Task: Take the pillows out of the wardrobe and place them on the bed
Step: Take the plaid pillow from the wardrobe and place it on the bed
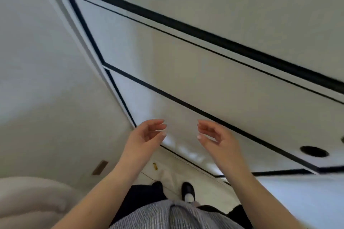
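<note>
Viewed from the head camera, tilted and motion-blurred. Both hands raised in front of the body, palms turned toward each other, apart, holding nothing. Left hand (pixel 147 133): fingers loosely curved, thumb separated, nothing between them. Right hand (pixel 214 135): same posture, fingers relaxed and slightly bent, nothing gripped. Neither hand touching the wardrobe.

Large white panelled wardrobe with black trim lines (pixel 195 65) filling the upper and right part of the view, doors closed, so pillows not visible inside. Round black recessed pull (pixel 314 151) on the door panel at right, well apart from the right hand.

Pale cream padded bedding edge (pixel 28 199) at lower left, just beside the left forearm; whether pillow or bed cover cannot be told. Plain white wall (pixel 37 80) at left, with small brown rectangular plate (pixel 100 167) low on it. Pale floor (pixel 195 178) below the hands, black shoe with white toe (pixel 188 191) standing on it. Grey striped garment (pixel 167 215) at bottom centre.
</note>
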